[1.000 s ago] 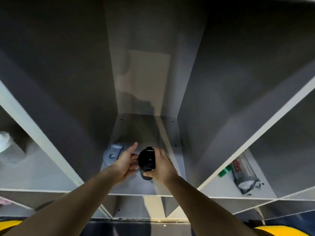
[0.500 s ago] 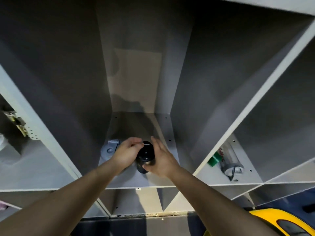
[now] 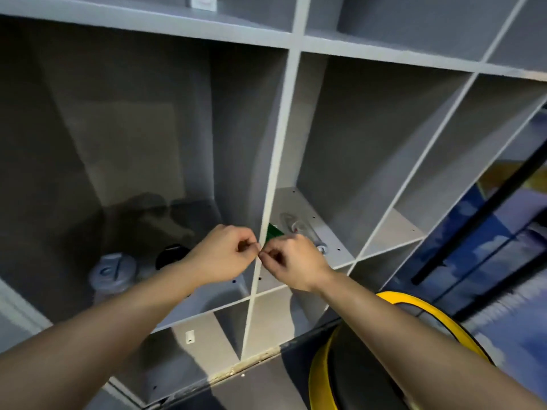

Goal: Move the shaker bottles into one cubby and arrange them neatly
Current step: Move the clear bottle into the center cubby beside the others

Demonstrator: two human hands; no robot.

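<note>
Two shaker bottles stand upright side by side in the lower-left cubby: grey-lidded bottle, then black-lidded bottle, partly behind the left forearm. At centre frame, left hand and right hand are loosely curled, empty, fingertips nearly meeting at the divider. Right of it, a clear bottle with green cap lies on its side in the next cubby. Judged roughly two-thirds done; that one remains.
</note>
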